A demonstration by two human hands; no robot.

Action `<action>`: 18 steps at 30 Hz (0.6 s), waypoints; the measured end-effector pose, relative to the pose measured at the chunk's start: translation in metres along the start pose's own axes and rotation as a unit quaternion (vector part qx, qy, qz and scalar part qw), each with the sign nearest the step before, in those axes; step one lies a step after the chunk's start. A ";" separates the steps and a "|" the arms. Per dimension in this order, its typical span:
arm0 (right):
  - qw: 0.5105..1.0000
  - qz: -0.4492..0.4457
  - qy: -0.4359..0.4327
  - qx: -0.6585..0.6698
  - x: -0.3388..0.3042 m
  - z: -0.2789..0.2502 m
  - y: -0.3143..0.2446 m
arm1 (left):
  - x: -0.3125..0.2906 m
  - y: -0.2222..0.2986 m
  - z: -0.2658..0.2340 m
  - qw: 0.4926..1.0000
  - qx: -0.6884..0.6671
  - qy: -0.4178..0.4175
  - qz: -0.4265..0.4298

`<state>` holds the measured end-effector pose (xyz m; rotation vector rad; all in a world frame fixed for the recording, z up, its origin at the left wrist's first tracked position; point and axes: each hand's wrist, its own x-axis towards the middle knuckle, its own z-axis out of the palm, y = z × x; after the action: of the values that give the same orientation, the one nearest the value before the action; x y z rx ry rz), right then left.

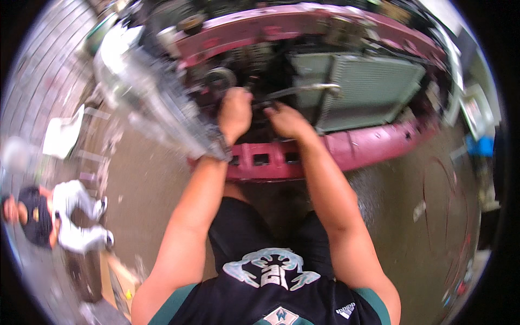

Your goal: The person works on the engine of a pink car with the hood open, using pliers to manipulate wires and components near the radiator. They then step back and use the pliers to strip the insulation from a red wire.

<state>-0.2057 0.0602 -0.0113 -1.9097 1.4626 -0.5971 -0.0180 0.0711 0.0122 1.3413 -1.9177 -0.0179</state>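
I have both arms stretched into the opened front of a red car. My left hand [235, 116] is closed, knuckles up, beside a round pulley-like part [220, 79]; what it grips is hidden. A short way to its right, my right hand [288, 121] curls its fingers at a dark part too blurred to name. A metal pipe [303, 89] runs just above the right hand toward the grey finned condenser [374, 89]. Below both hands lies the red lower crossbeam [325, 157] with square holes. A clear headlight [157, 103] hangs loose-looking left of my left wrist.
The red upper crossbar [303, 20] spans the car's front above my hands. To the left, a person [59, 214] in a dark top and light trousers sits near a white chair [62, 132]. A thin red cable [455, 216] trails over the wet concrete floor [395, 216] at right.
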 end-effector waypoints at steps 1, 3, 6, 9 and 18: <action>0.999 0.017 -0.032 0.015 -0.013 -0.007 -0.020 | -0.022 0.008 -0.005 0.996 0.001 0.094 -0.010; 0.999 0.023 0.004 0.038 -0.033 -0.002 -0.007 | -0.060 0.039 -0.028 0.992 0.018 0.125 0.032; 0.997 -0.027 0.004 0.072 -0.009 -0.008 -0.009 | -0.095 0.045 -0.041 0.990 -0.117 -0.001 -0.076; 0.997 -0.016 -0.010 0.078 -0.017 0.006 -0.001 | -0.148 0.071 -0.062 0.963 -0.172 -0.072 -0.195; 0.982 -0.031 -0.064 0.176 -0.004 0.008 0.008 | -0.187 0.042 -0.118 0.948 0.071 -0.013 -0.309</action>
<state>-0.2065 0.0649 -0.0223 -1.6850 1.1349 -0.6970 0.0450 0.2875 0.0034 1.9995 -1.4677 -0.2117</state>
